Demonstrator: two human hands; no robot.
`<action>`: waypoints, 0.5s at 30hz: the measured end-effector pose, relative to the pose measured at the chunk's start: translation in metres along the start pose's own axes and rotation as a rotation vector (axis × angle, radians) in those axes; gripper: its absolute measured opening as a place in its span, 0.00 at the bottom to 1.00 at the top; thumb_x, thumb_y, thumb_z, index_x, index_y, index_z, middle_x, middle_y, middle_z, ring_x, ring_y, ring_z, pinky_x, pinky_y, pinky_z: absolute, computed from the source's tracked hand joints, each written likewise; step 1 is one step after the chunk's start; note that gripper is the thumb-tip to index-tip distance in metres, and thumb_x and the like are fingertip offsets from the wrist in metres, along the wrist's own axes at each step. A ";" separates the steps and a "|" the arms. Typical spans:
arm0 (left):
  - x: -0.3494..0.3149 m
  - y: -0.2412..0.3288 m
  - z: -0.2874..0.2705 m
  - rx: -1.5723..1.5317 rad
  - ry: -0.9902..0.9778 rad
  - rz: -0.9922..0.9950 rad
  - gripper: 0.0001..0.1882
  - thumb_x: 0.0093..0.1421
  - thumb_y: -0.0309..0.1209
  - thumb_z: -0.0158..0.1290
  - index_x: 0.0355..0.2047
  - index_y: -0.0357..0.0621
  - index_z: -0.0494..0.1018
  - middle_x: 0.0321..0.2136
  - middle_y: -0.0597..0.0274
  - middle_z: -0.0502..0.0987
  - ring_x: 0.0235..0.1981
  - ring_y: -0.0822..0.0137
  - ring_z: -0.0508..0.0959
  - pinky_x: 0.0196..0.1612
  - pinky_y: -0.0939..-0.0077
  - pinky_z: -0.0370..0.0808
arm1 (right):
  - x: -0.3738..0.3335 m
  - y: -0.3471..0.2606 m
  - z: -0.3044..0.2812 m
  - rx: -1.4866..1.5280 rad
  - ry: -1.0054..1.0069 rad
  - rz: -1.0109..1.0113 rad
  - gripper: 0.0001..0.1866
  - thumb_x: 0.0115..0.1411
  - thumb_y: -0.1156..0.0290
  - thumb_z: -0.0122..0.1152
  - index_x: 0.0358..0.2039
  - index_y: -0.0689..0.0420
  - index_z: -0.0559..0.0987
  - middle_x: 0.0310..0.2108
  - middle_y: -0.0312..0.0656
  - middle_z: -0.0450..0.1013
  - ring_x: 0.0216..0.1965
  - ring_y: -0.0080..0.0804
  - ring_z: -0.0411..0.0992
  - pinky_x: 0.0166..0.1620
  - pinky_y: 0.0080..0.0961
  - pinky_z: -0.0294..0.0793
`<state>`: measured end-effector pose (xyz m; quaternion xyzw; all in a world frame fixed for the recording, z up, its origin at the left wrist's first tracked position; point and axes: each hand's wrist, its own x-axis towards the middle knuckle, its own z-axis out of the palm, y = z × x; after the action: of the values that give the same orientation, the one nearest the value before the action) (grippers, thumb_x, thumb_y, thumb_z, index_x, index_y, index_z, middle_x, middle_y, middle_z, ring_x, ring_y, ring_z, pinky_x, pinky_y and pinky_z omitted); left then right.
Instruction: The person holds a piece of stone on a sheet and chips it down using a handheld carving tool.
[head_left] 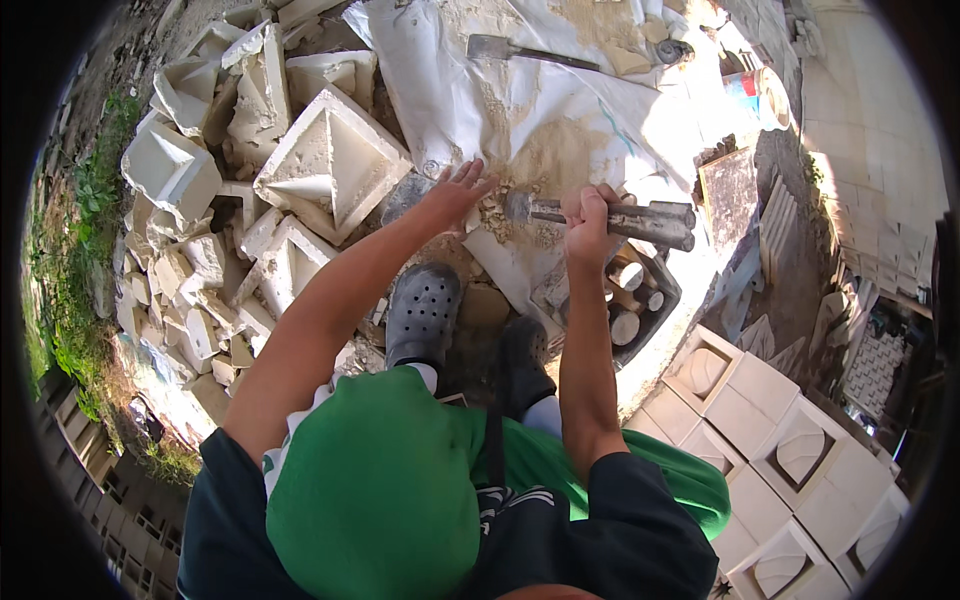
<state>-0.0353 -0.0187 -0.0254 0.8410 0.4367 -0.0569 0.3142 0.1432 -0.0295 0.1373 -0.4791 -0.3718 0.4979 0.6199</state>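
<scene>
My right hand [588, 222] is closed around a scraper-like tool with a flat grey blade [518, 207] pointing left. Thick, dark metal bars [655, 224] stick out on the other side of the fist; whether they belong to the same tool I cannot tell. My left hand [460, 195] is open with its fingers stretched out, low over the pale crumbs on a white sheet [430, 75]. Its palm is hidden, so contact with the sheet is unclear. Just left of that hand sits a square, hollow plaster mould [335, 165]. My feet, in grey clogs [423, 310], are close below the hands.
Broken plaster moulds and chunks [195, 330] heap up on the left. Another flat-bladed scraper [530, 50] lies across the sheet. A dark crate [655, 325] of cylindrical pieces stands beside my right forearm. There is a bucket [768, 98] at far right, and patterned blocks [765, 400] at lower right.
</scene>
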 end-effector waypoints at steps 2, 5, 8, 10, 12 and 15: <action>0.009 -0.005 -0.002 0.004 0.015 0.018 0.70 0.27 0.39 0.74 0.67 0.61 0.40 0.67 0.44 0.40 0.68 0.49 0.46 0.66 0.48 0.51 | -0.001 -0.048 0.012 -0.006 -0.031 -0.117 0.16 0.54 0.78 0.44 0.14 0.51 0.53 0.10 0.32 0.48 0.12 0.21 0.46 0.19 0.24 0.48; 0.003 0.004 -0.011 0.033 0.037 -0.005 0.68 0.28 0.39 0.74 0.67 0.60 0.42 0.67 0.44 0.42 0.68 0.51 0.47 0.66 0.50 0.52 | -0.020 -0.086 0.017 0.008 -0.029 -0.200 0.16 0.54 0.77 0.42 0.13 0.51 0.52 0.09 0.32 0.47 0.12 0.21 0.45 0.19 0.25 0.47; 0.003 0.004 -0.018 0.045 -0.002 -0.015 0.68 0.29 0.40 0.74 0.67 0.60 0.42 0.67 0.45 0.42 0.68 0.52 0.47 0.65 0.50 0.52 | -0.012 -0.053 0.011 0.014 -0.056 -0.244 0.16 0.54 0.77 0.43 0.13 0.51 0.53 0.10 0.31 0.49 0.13 0.20 0.46 0.19 0.23 0.48; 0.003 0.006 -0.016 0.037 0.004 0.006 0.67 0.30 0.40 0.73 0.67 0.60 0.42 0.67 0.45 0.42 0.68 0.52 0.47 0.65 0.50 0.52 | -0.010 0.012 -0.006 -0.236 0.040 -0.077 0.15 0.55 0.78 0.45 0.14 0.53 0.56 0.11 0.30 0.51 0.13 0.19 0.49 0.19 0.22 0.50; 0.004 0.006 -0.015 0.063 0.000 -0.019 0.67 0.30 0.40 0.73 0.67 0.61 0.41 0.67 0.46 0.42 0.68 0.53 0.47 0.66 0.50 0.52 | 0.004 0.029 -0.011 -0.087 -0.034 -0.055 0.12 0.56 0.78 0.50 0.17 0.56 0.63 0.13 0.29 0.56 0.15 0.17 0.54 0.19 0.19 0.51; 0.002 -0.001 -0.012 0.020 0.040 0.001 0.69 0.28 0.39 0.74 0.67 0.63 0.41 0.67 0.44 0.43 0.68 0.50 0.47 0.65 0.47 0.52 | 0.020 0.010 -0.003 -0.007 -0.046 0.048 0.11 0.56 0.77 0.51 0.18 0.57 0.64 0.14 0.29 0.56 0.16 0.17 0.53 0.20 0.19 0.51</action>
<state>-0.0369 -0.0095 -0.0171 0.8453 0.4419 -0.0443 0.2970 0.1478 -0.0106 0.1264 -0.4785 -0.3761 0.5223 0.5973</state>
